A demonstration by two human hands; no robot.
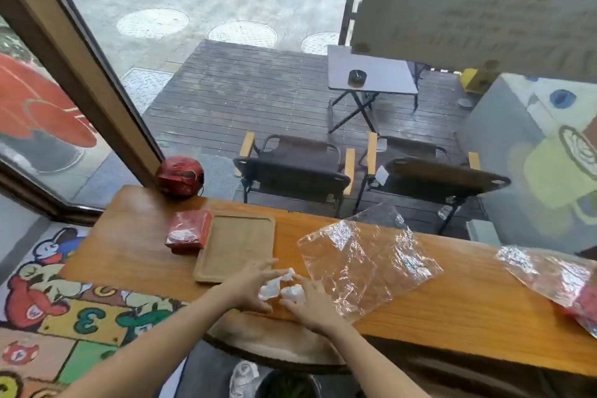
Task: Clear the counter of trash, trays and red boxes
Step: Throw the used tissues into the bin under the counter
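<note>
Two crumpled white tissues lie on the wooden counter [452, 304] near its front edge. My left hand [250, 284] has its fingers around the left tissue [273, 287], and my right hand [307, 302] closes on the right tissue [293, 292]. A wooden tray [237, 244] sits just behind my left hand. A red box [189, 231] touches the tray's left side. A clear plastic sheet [365, 265] is spread to the right of my hands. At the far right lies a second clear plastic bag [549, 278] over something red [588, 304].
A red helmet [181, 175] stands at the counter's back left corner against the window frame. Below the counter are a round wooden stool [258, 342] and a dark bin [284, 384] with a clear bag. Chairs and a folding table stand outside the glass.
</note>
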